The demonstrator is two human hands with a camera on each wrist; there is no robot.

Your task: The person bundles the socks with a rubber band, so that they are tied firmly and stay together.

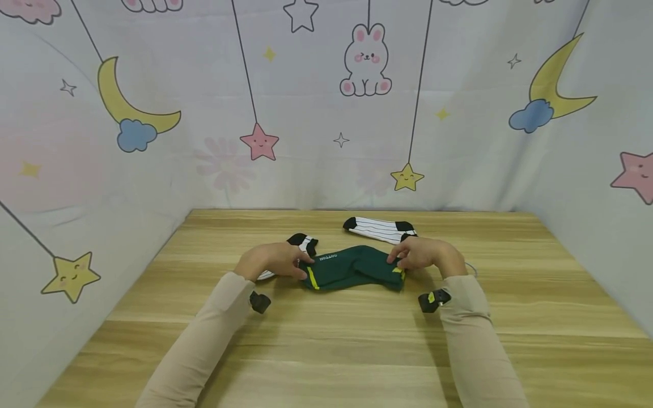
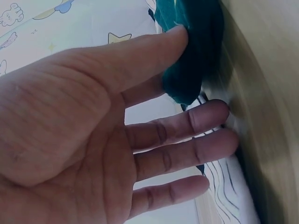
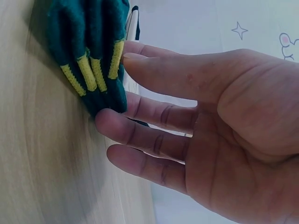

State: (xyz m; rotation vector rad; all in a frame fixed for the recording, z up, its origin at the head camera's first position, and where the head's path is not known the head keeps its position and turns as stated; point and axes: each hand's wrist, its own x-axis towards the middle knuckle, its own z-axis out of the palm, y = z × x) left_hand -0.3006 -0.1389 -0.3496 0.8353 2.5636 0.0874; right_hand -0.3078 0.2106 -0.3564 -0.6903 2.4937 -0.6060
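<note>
Dark green socks (image 1: 352,266) with yellow bands and the lettering "COTTON" lie stretched sideways across the table between both hands. My left hand (image 1: 279,259) pinches their left end between thumb and index finger, its other fingers extended below in the left wrist view. At the opposite end, my right hand (image 1: 420,253) pinches the fabric near several layered yellow bands (image 3: 86,73). Behind the left hand lies a white striped sock (image 1: 306,243) with black parts, partly covered by the hand. Another such striped sock (image 1: 377,228) rests behind the green ones, its right end close to the right hand.
The wooden table (image 1: 326,351) ends at a printed fabric backdrop (image 1: 316,181), with more fabric along both sides. Each wrist wears a small black camera, the left one (image 1: 260,302) and the right one (image 1: 433,300) both just above the tabletop in the head view.
</note>
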